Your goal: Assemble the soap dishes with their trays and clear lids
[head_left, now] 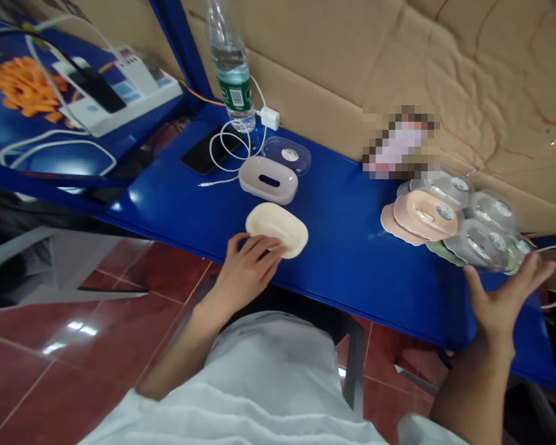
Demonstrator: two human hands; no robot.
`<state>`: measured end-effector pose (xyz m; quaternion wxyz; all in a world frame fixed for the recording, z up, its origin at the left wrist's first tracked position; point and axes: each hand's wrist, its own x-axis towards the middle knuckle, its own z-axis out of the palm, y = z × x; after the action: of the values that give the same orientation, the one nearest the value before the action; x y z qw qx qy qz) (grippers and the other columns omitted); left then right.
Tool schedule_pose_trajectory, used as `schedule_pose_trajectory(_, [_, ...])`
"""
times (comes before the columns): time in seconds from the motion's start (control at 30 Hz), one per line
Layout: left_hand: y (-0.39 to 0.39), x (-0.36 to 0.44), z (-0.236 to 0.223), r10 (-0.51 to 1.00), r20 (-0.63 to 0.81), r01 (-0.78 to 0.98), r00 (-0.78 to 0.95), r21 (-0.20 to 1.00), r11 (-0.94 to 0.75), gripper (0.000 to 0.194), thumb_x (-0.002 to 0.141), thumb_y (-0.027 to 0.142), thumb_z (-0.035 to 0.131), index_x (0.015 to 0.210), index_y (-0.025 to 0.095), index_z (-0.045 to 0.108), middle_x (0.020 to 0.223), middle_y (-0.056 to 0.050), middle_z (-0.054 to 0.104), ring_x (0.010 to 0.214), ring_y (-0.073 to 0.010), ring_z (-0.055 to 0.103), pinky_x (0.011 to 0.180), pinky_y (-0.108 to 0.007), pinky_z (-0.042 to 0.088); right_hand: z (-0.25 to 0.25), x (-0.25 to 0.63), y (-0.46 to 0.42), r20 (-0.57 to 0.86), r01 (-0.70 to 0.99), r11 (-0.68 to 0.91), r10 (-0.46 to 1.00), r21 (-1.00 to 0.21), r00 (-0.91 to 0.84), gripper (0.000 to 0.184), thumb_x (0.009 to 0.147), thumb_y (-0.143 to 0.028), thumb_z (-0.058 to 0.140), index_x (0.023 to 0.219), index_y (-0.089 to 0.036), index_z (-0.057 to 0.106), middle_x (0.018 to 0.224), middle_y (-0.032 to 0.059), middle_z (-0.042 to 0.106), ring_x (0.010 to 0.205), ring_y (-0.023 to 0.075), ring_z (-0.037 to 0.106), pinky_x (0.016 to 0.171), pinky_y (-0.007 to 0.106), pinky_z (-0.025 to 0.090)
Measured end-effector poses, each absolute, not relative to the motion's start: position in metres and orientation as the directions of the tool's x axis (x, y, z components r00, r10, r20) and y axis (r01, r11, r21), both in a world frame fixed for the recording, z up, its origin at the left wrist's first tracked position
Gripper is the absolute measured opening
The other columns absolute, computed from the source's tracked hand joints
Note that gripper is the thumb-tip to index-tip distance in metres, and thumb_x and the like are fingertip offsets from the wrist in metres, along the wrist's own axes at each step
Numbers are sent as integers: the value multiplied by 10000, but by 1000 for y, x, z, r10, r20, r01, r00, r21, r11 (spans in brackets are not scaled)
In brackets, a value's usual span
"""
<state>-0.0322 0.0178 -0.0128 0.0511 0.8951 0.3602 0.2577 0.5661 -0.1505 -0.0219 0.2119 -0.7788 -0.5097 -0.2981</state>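
My left hand rests at the front edge of the blue table, fingers laid loosely on the near side of a cream oval dish. Just behind the dish lies a pale pink oval lid with a slot, and behind that a clear oval cover. My right hand hovers open, fingers spread, right below a pile of clear covers and pink and green oval dishes at the right.
A water bottle, a white charger with cable and a black phone stand at the table's back left. Cardboard lines the wall. A second blue table at left carries a white device and orange parts. Red tiles lie below.
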Motion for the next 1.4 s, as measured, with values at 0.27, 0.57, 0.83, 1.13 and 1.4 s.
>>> schedule_pose_trajectory(0.27, [17, -21, -15, 625, 510, 588, 591, 259, -766, 184, 1041, 148, 649, 1169, 246, 736, 1234, -69, 790, 1177, -279, 709, 1103, -527, 392, 19, 338, -60, 558, 975, 199, 800, 102, -222, 573, 1023, -370, 669, 1583, -342, 550, 1607, 161, 547, 1466, 414, 549, 1177, 668, 454])
schedule_pose_trajectory(0.57, [29, -87, -22, 748, 492, 727, 445, 290, -623, 140, 1019, 286, 729, 1159, 271, 724, 1278, -104, 711, 1260, -322, 662, 1190, -595, 361, 9, 194, 105, 256, 809, 542, 835, -226, -487, 456, 1149, -354, 487, 1565, -187, 565, 1653, 111, 550, 1552, 325, 447, 1236, 545, 389])
schedule_pose_trajectory(0.83, [54, -100, -29, 841, 484, 726, 244, 484, -489, 1004, 872, 529, 883, 1683, 296, 338, 1675, -219, 398, 1545, -439, 438, 1218, -616, 438, 17, 168, 85, 328, 757, 561, 822, -335, -465, 360, 1128, -376, 521, 1422, -247, 685, 1399, 105, 740, 1333, 294, 647, 1076, 487, 524])
schedule_pose_trajectory(1.13, [72, -98, -34, 756, 516, 611, 403, 463, -642, 778, 952, 368, 822, 1637, 315, 459, 1753, -177, 371, 1621, -400, 378, 1294, -643, 384, 16, 152, 59, 236, 665, 745, 657, -57, -716, 340, 1135, -244, 497, 1438, -183, 640, 1388, 103, 732, 1317, 245, 628, 1140, 440, 435])
schedule_pose_trajectory(1.4, [71, -100, -39, 805, 476, 640, 354, 504, -580, 569, 967, 445, 798, 1504, 341, 641, 1680, -98, 514, 1585, -391, 417, 1248, -659, 455, 25, 157, 70, 135, 601, 799, 598, -19, -790, 410, 1126, -222, 470, 1515, -230, 599, 1479, 97, 687, 1395, 274, 592, 1177, 488, 432])
